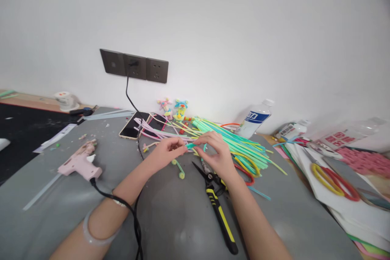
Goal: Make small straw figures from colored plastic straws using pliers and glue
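Note:
Between my two hands is a short teal pipe cleaner (190, 145). My left hand (169, 151) pinches its left end, and my right hand (215, 150) pinches its right end. Just below my fingers lies a green pipe-cleaner piece (179, 168) with coiled ends. Black-and-yellow pruning shears (219, 215) rest under my right wrist, partly hidden by it. Behind my right hand spreads a bundle of green and teal pipe cleaners (240, 144). Two small pipe-cleaner figures, one pink (165, 107) and one blue and yellow (180, 109), stand by the wall.
A pink glue gun (81, 162) lies at left, its black cord crossing over my left forearm. A phone (134, 126) sits behind my left hand. The clear bottle (255, 120) leans near the wall. Scissors with red and yellow handles (333, 183) lie on papers at right.

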A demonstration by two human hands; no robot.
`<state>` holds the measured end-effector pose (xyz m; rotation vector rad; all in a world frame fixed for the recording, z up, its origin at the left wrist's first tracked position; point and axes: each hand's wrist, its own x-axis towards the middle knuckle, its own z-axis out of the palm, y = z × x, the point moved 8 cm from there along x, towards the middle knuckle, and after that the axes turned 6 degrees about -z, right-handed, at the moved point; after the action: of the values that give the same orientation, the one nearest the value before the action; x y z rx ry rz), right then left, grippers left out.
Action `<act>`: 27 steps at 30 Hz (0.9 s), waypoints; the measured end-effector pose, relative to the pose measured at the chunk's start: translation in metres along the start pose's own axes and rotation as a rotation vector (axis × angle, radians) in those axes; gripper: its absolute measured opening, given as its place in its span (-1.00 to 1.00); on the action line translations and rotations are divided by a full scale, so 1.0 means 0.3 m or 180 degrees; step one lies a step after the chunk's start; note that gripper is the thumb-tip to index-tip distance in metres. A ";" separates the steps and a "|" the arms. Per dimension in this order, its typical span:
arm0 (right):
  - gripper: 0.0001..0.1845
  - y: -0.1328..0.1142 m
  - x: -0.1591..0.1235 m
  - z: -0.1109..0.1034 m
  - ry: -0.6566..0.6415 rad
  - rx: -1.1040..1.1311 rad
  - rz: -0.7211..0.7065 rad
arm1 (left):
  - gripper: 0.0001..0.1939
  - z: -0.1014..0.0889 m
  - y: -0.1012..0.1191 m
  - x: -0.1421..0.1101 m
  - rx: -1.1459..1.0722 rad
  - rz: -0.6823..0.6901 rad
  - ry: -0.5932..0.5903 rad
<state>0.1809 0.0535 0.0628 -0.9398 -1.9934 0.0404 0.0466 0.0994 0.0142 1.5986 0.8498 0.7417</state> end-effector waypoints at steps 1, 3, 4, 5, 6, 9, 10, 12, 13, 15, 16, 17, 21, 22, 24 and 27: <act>-0.98 -0.002 0.000 -0.001 0.0008 -0.0016 -0.0012 | -0.70 0.000 0.000 0.000 -0.0001 0.0001 -0.0003; -0.98 -0.004 0.000 -0.002 0.0011 -0.0046 -0.0016 | -0.70 0.001 -0.001 0.000 -0.0002 -0.0002 -0.0008; -0.98 -0.005 0.000 -0.002 0.0015 -0.0058 -0.0010 | -0.70 0.002 -0.001 0.000 -0.0003 -0.0002 -0.0008; -0.98 -0.005 0.000 -0.002 0.0014 -0.0068 0.0000 | -0.70 0.002 -0.001 0.000 -0.0002 -0.0004 -0.0009; -0.97 -0.005 0.000 -0.002 0.0021 -0.0077 0.0007 | -0.70 0.002 -0.002 0.000 -0.0002 -0.0012 -0.0009; -0.97 -0.006 0.001 -0.001 0.0026 -0.0081 -0.0002 | -0.71 0.003 -0.002 -0.002 -0.0005 -0.0033 -0.0018; -0.97 -0.007 0.001 0.000 0.0017 -0.0080 0.0000 | -0.71 0.004 -0.002 -0.002 -0.0006 -0.0038 -0.0022; -0.97 -0.007 0.002 0.001 0.0003 -0.0095 0.0023 | -0.70 0.004 0.001 -0.003 0.0000 -0.0034 -0.0024; -0.97 -0.008 0.003 0.000 0.0000 -0.0111 0.0031 | -0.70 0.004 0.003 -0.003 0.0002 -0.0028 -0.0021; -0.97 -0.014 0.005 -0.003 0.0019 -0.0147 0.0020 | -0.69 0.004 0.006 -0.004 -0.0002 -0.0024 -0.0012; -0.97 -0.017 0.006 -0.005 0.0026 -0.0164 0.0007 | -0.69 0.004 0.008 -0.005 -0.0006 -0.0019 -0.0008; -0.97 -0.019 0.006 -0.005 0.0031 -0.0179 -0.0005 | -0.69 0.004 0.009 -0.005 -0.0011 -0.0016 -0.0003; -0.95 -0.023 0.003 -0.006 0.0053 -0.0212 -0.0053 | -0.69 0.008 0.011 -0.007 -0.0037 -0.0021 -0.0022; -0.94 -0.024 0.002 -0.007 0.0072 -0.0215 -0.0076 | -0.69 0.010 0.012 -0.008 -0.0049 -0.0024 -0.0039; -0.94 -0.027 0.001 -0.009 0.0111 -0.0232 -0.0117 | -0.69 0.012 0.014 -0.009 -0.0071 -0.0036 -0.0056; -0.95 -0.027 0.000 -0.009 0.0129 -0.0274 -0.0124 | -0.66 0.013 0.017 -0.012 -0.0080 -0.0062 -0.0063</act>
<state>0.1780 0.0468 0.0674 -0.9486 -1.9887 -0.0863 0.0487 0.0938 0.0186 1.5709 0.8374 0.7191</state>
